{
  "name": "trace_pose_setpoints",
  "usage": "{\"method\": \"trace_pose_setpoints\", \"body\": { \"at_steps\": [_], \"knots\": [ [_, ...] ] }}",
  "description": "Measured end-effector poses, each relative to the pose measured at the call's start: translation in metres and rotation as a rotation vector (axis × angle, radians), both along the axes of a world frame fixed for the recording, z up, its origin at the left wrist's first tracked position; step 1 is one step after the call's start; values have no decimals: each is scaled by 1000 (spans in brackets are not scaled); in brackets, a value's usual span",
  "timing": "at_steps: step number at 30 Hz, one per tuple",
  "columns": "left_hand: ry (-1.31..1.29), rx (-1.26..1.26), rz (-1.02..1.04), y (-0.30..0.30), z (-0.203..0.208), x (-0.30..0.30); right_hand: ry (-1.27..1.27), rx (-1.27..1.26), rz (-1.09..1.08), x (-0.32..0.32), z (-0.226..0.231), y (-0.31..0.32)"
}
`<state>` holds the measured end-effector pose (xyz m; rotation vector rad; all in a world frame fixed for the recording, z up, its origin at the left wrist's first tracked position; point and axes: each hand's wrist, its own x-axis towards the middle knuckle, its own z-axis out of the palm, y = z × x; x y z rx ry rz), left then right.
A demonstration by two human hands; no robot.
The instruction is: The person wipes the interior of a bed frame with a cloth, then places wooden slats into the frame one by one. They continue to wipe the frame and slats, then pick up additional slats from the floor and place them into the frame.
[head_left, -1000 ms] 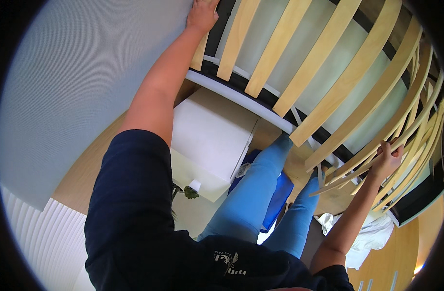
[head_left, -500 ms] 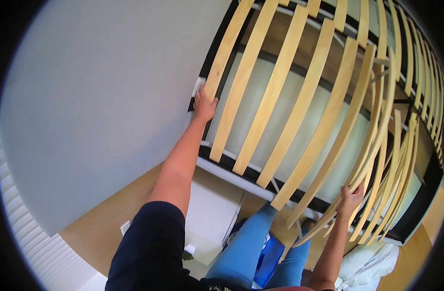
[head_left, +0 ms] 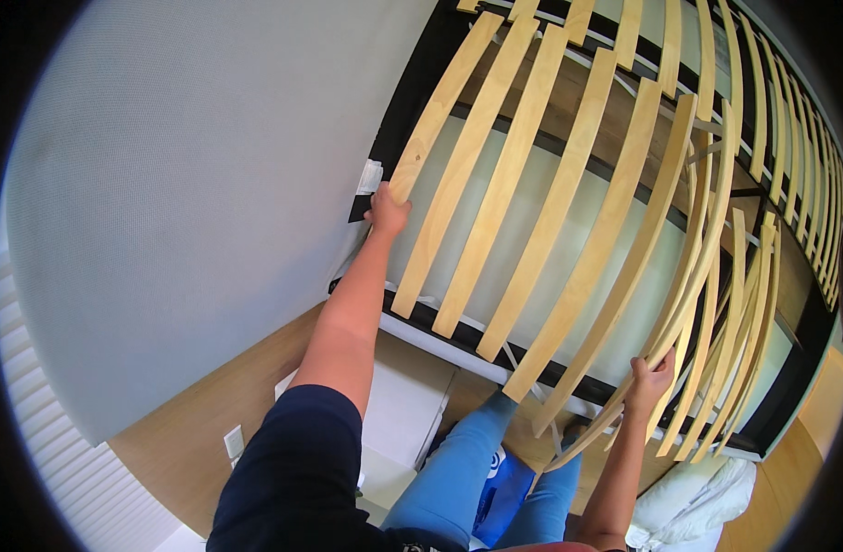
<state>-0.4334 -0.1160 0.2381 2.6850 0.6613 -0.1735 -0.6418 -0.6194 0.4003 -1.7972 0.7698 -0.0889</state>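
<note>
A row of curved pale wooden bed slats slants across the black bed frame [head_left: 405, 106]. At the left end of the row, my left hand [head_left: 389, 212] is closed round the near end of the outermost slat [head_left: 443, 106]. My thumb side faces the slats, and the wrist hides part of the frame's edge. To the right, my right hand [head_left: 650, 379] grips a bent slat [head_left: 711, 244] near its lower end, where several slats crowd together on edge. A white strap [head_left: 509, 357] shows beneath the slats. Beside my left hand, a white patch [head_left: 370, 175] sits on the frame.
A grey padded panel [head_left: 191, 184] rises along the left. Another row of slats [head_left: 794, 138] lies beyond, at the far right. Below are a white box [head_left: 408, 405], a blue bag [head_left: 504, 497] by my legs, white bedding [head_left: 698, 501] and a wall socket [head_left: 234, 442].
The slats have shifted slightly left and toward me. The outermost slat has come away from the frame's black side, and my left hand now wraps its end. My right hand has moved slightly left with its slat.
</note>
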Motion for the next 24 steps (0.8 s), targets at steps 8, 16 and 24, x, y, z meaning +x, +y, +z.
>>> {"method": "trace_pose_setpoints", "body": {
  "at_steps": [8, 16, 24],
  "knots": [
    [38, -76, 75, 25, 9, 13, 27, 12, -17, -1, 1, -4],
    [113, 9, 46, 14, 5, 9, 44, 20, -20, -1, -10, -6],
    [152, -21, 49, 17, 2, 6, -36, 8, -13, 2, -15, -4]
  ]
}}
